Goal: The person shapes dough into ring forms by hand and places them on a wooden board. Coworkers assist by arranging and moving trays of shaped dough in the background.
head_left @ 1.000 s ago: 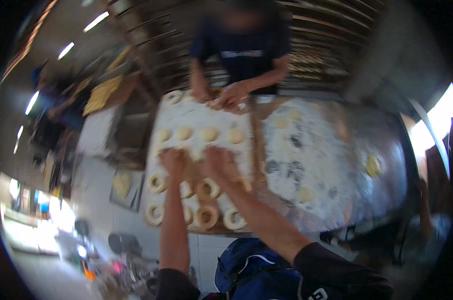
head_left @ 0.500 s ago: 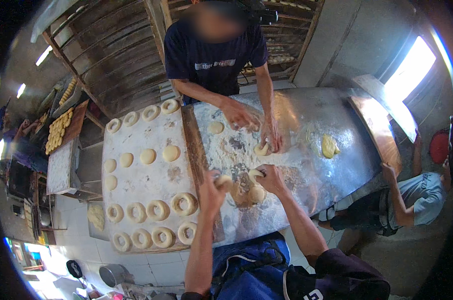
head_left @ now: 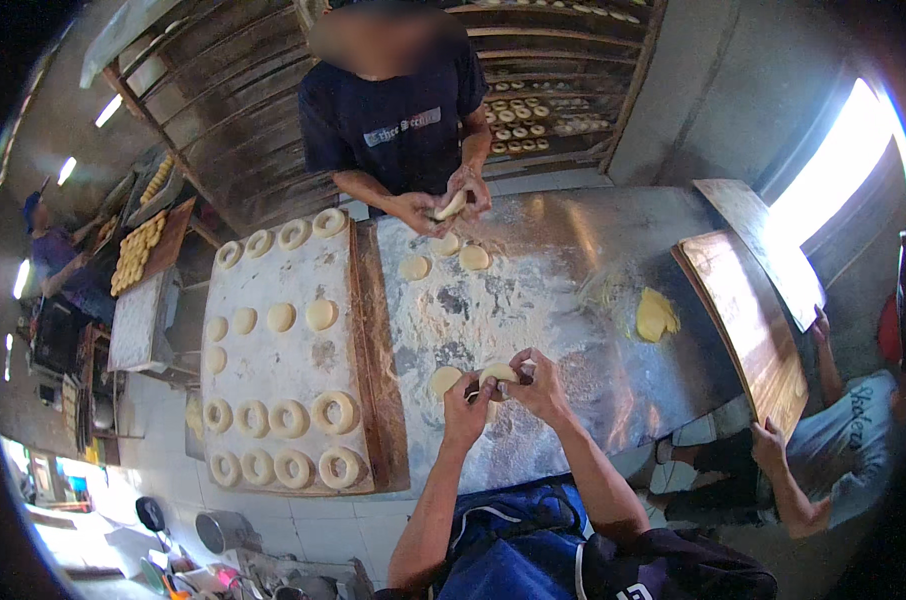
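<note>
Between my two hands, just above the floured metal table (head_left: 543,300), is a curved strip of dough (head_left: 498,372). My left hand (head_left: 466,410) pinches its left end, and my right hand (head_left: 538,388) grips the right end. Left of the strip lies a flat dough round (head_left: 444,380), close to my left fingers. A second dough piece (head_left: 490,410) shows partly below the strip, mostly covered by my hands. To the left, a floured board (head_left: 263,360) carries rows of dough rings (head_left: 335,411) and several dough rounds (head_left: 281,317).
Across the table a co-worker holds a dough piece (head_left: 451,207) near three dough rounds (head_left: 474,257). A yellow lump (head_left: 656,315) sits on the table's right part. At the right end, another person holds wooden boards (head_left: 748,320). Slatted racks (head_left: 553,60) stand behind.
My hands, apart before with dough in each, have come together on one curved strip. The co-worker's hands have lifted from the table with dough. The person and boards at right have shifted slightly.
</note>
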`<state>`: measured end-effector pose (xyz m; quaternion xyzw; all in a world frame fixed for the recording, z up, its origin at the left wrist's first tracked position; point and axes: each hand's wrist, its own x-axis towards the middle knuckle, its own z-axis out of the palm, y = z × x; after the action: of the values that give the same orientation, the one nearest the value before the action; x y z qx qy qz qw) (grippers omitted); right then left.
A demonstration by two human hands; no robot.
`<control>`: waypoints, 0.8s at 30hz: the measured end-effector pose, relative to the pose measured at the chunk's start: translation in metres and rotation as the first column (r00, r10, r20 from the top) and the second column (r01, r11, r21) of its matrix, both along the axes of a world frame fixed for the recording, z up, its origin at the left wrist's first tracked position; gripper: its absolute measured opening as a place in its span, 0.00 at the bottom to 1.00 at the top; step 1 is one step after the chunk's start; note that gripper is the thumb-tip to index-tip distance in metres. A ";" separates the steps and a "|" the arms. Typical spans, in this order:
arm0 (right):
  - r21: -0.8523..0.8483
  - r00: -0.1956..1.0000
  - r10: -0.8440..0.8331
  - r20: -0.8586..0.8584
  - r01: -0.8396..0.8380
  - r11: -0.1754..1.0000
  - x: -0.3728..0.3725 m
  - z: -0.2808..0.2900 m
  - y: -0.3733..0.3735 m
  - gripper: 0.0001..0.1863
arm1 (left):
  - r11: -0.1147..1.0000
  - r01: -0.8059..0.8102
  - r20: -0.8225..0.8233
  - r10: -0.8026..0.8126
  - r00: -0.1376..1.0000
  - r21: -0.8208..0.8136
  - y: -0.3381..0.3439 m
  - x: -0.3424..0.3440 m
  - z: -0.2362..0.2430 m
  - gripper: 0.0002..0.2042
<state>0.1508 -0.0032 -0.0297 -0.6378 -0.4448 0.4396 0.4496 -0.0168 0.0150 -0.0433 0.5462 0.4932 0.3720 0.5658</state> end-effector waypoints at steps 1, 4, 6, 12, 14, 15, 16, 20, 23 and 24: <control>0.007 0.999 0.041 -0.008 -0.041 0.999 0.000 0.003 -0.001 0.19 | 0.999 -0.032 0.052 0.032 0.998 -0.011 -0.003 0.003 0.004 0.15; 0.083 0.987 0.120 0.104 -0.129 0.988 -0.002 0.008 0.000 0.22 | 0.996 -0.084 0.056 0.084 0.995 0.004 -0.012 0.007 0.015 0.13; 0.095 0.988 0.128 0.086 -0.136 0.986 -0.005 0.012 0.002 0.24 | 0.996 -0.091 0.015 0.091 0.996 0.006 -0.015 0.009 0.016 0.10; 0.014 0.930 0.310 -0.196 -0.314 0.949 0.001 0.024 -0.001 0.26 | 0.955 -0.187 0.369 0.263 0.892 -0.229 -0.016 0.010 0.001 0.14; 0.076 0.855 0.465 -0.229 -0.461 0.884 0.005 0.022 0.001 0.24 | 0.903 -0.067 0.638 0.350 0.686 -0.423 -0.017 0.007 -0.002 0.19; 0.082 0.818 0.396 -0.417 -0.400 0.913 0.006 0.018 0.002 0.22 | 0.942 -0.024 0.630 0.243 0.737 -0.335 -0.017 0.005 -0.002 0.21; 0.077 0.744 0.317 -0.588 -0.339 0.938 0.005 0.012 0.006 0.21 | 0.964 0.052 0.627 0.128 0.769 -0.260 -0.016 0.004 -0.002 0.22; -0.243 0.830 -0.070 -0.553 -0.080 0.967 -0.010 -0.015 0.017 0.21 | 0.969 0.003 0.653 0.164 0.740 -0.246 -0.009 0.006 0.007 0.20; -0.130 0.933 -0.047 -0.356 0.000 0.991 -0.013 -0.023 0.016 0.26 | 0.939 -0.196 0.730 0.343 0.591 -0.282 0.002 0.011 0.014 0.12; -0.012 0.850 0.021 -0.527 -0.031 0.999 -0.013 -0.024 0.015 0.30 | 0.939 -0.224 0.639 0.342 0.689 -0.261 0.003 0.012 0.015 0.12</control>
<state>0.1381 0.0117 -0.0536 -0.4914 -0.3088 0.6079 0.5419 -0.0045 0.0181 -0.0284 0.2428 0.3610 0.5859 0.6838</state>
